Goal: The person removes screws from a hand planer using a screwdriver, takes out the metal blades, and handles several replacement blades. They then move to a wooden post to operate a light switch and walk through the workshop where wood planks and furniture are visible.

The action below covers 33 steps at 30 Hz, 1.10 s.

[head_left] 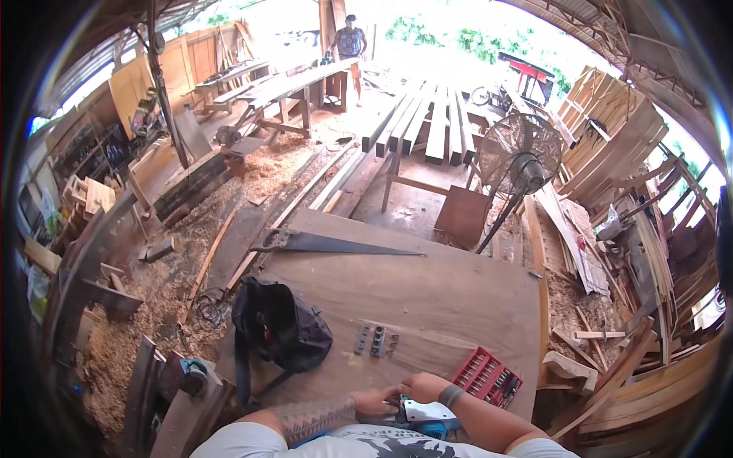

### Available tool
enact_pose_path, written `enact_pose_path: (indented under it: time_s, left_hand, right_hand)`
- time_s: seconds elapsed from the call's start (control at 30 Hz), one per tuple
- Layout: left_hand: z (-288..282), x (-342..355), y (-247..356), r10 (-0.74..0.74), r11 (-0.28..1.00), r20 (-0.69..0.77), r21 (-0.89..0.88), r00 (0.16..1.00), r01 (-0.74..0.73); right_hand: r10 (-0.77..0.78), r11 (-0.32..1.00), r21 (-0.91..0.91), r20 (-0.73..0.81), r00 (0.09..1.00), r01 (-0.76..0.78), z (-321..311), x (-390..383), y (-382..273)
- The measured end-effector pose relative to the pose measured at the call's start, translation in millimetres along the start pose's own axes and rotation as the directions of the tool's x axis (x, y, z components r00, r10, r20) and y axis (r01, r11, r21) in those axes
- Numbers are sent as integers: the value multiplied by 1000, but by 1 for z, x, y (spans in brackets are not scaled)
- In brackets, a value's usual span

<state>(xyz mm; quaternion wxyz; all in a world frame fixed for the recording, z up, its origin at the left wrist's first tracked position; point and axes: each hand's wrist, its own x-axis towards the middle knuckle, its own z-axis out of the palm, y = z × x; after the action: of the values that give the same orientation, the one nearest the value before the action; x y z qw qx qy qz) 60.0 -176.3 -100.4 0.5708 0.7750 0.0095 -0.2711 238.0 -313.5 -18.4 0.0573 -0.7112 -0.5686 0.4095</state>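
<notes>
At the near edge of the wooden tabletop (366, 275), my left hand (374, 401) and my right hand (421, 387) meet with fingers drawn together. What they pinch between them is too small to make out. Right beside them, close to my body, lies a blue power tool (429, 427) with a pale metal base. To the right of my right wrist sits an open red case (485, 374) with several bits in it. Beyond my hands, small metal pieces (377, 341) lie in short rows on the wood.
A black backpack (279, 328) rests at the table's left, with a handsaw (336, 243) across the far side. A fan (521, 164) stands beyond the right corner. Dark-ended beams (427, 114) lie farther back, where a person (350, 42) stands by a long board. Sawdust (114, 382) covers floor at left.
</notes>
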Motion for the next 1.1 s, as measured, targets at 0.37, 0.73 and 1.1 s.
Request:
enact_pose_path:
  time_s: [0.37,0.73,1.1]
  left_hand:
    - [15,5,-1,19,999,-242,-21,970,-25]
    - [19,5,-8,-65,993,-160,87,985,80]
    - [25,1,-3,-73,991,-252,93,965,99]
  right_hand:
    - [105,956,-280,52,993,-86,1,-9,-4]
    - [-201,980,-22,-53,978,200,-6,-15,3]
    - [86,982,-176,72,994,-72,1,-2,-23]
